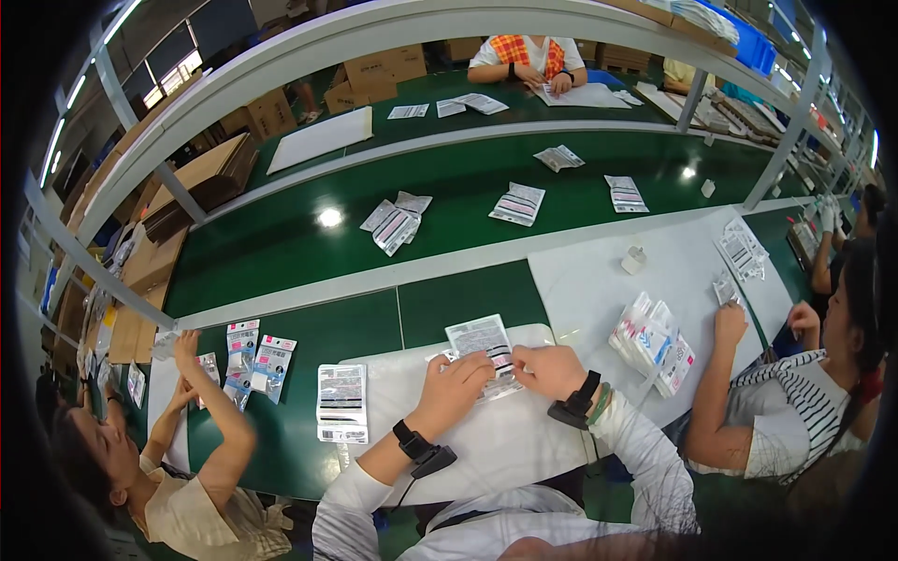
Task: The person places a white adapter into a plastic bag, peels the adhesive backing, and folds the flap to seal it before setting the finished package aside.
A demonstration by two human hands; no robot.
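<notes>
A flat white printed packet (477,335) lies in front of me on a white sheet (421,467), with part of another clear-edged packet showing under my hands. My left hand (454,391) grips its lower left part, fingers bent over the print. At the lower right edge my right hand (552,371) is closed in a pinch on the packet, the fingertips partly hidden. To the left of my left hand sits a neat stack of similar packets (342,402). Right of my right hand, a loose heap of white, blue and pink packets (652,344) rests on the white tabletop.
Beyond a pale rail, a green conveyor belt (309,252) carries several packets (517,204). Co-workers sit at my left (206,467), my right (776,411) and across the belt (528,61). Blue packets (271,367) lie near the left person. An overhead frame (374,37) spans the bench.
</notes>
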